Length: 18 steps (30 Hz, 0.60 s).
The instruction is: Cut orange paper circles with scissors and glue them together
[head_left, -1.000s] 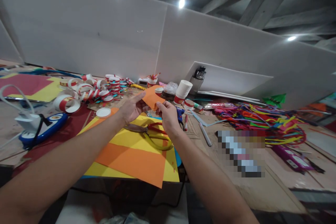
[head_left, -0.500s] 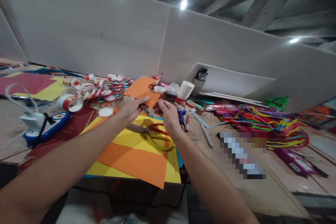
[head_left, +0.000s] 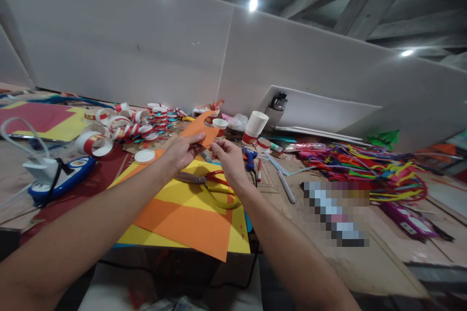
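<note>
Landmark: yellow-handled scissors, lying flat on the stacked yellow and orange sheets. Orange paper piece is in the air above and behind the scissors, clear of the counter. Left hand, just left of and behind the scissors, has thumb and fingers closed on the piece's lower left edge. The piece tilts up and away from the wrist, probably so its face and free edges stay visible and unbent. Right hand, directly behind the scissors' handles, has its fingers narrow and loosely curled, tips at the piece's lower right corner. Cannot tell whether they pinch it or only touch. The scissors sit under both wrists, blades to the left, likely left there within short reach. Blue glue gun lies just right of and behind the scissors. Paper cup stack stands farther behind on that side. Cut cup rings crowd the far left, with a white lid nearer. Open room: the sheets' near half, in front of the scissors, is bare to their front edge, which overhangs the counter edge. Coloured strips lie well right.
</note>
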{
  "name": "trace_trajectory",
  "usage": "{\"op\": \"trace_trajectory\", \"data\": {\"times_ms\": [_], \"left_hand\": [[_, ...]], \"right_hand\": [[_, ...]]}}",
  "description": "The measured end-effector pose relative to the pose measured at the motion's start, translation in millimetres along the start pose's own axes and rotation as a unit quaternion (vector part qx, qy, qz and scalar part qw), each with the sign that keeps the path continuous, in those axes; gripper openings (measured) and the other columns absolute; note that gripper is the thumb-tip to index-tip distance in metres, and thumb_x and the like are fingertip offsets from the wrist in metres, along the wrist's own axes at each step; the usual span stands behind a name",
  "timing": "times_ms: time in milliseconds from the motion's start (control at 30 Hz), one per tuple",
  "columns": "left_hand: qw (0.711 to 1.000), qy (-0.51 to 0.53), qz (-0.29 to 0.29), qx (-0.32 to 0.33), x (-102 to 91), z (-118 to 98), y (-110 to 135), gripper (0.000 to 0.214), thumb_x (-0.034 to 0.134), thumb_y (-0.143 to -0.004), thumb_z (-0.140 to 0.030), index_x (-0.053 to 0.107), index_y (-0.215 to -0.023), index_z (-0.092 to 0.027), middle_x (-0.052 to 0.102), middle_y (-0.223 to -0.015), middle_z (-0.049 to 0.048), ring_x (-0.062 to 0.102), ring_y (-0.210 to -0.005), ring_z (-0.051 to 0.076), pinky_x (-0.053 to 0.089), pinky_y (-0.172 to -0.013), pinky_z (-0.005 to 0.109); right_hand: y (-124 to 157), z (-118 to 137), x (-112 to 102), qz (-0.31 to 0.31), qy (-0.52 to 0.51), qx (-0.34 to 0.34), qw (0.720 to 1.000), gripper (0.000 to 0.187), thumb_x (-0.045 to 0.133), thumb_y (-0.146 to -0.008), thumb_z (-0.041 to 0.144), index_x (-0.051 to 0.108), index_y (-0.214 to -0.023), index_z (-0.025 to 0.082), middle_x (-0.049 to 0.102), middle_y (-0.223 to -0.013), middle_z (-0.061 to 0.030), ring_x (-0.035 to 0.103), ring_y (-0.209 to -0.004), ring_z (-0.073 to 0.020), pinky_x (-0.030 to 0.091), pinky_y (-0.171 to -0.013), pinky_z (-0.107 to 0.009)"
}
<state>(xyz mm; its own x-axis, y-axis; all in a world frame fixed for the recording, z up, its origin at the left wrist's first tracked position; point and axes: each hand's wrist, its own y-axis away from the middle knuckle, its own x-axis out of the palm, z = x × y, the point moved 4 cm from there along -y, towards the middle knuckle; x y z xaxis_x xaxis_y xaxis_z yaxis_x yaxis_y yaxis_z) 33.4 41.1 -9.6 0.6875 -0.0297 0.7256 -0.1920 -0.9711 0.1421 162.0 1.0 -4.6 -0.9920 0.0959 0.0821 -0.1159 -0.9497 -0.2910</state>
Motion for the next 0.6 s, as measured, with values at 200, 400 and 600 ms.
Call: {"op": "trace_trajectory", "data": {"times_ms": [200, 400, 600], "left_hand": [[1.0, -0.008, 0.005, 0.015, 2.7, -2.9, 2.8, 0.024, 0.06, -0.081, 0.003, 0.071, -0.098, -0.008, 0.074, -0.073, 0.0057, 0.068, -0.062, 0.014, 0.06, -0.059, 0.024], [0.997, -0.036, 0.016, 0.064, 4.1, -5.1, 4.0, 0.015, 0.071, -0.07, 0.003, 0.07, -0.079, -0.008, 0.074, -0.072, 0.0046, 0.066, -0.06, 0.012, 0.056, -0.058, 0.021], [0.985, -0.068, 0.09, 0.132, 9.8, -3.2, 7.1, 0.039, 0.086, -0.055, -0.008, 0.074, -0.092, -0.012, 0.078, -0.09, 0.0057, 0.072, -0.084, 0.02, 0.06, -0.077, 0.03]], "right_hand": [[0.1, 0.1, 0.8, -0.003, -0.001, 0.008, 1.0, 0.024, 0.07, -0.07, 0.038, 0.066, -0.078, 0.016, 0.063, -0.068, 0.0015, 0.051, -0.057, -0.01, 0.042, -0.059, -0.025], [0.2, -1.4, 1.2, -0.012, 0.009, 0.015, 1.0, 0.03, 0.072, -0.067, 0.043, 0.061, -0.076, 0.016, 0.058, -0.064, 0.0037, 0.05, -0.057, -0.0096, 0.043, -0.06, -0.025], [-1.2, -5.0, -5.9, -0.034, 0.082, -0.018, 0.996, 0.028, 0.066, -0.076, 0.044, 0.056, -0.071, 0.018, 0.056, -0.063, 0.0036, 0.048, -0.057, -0.0102, 0.041, -0.058, -0.025]]}}
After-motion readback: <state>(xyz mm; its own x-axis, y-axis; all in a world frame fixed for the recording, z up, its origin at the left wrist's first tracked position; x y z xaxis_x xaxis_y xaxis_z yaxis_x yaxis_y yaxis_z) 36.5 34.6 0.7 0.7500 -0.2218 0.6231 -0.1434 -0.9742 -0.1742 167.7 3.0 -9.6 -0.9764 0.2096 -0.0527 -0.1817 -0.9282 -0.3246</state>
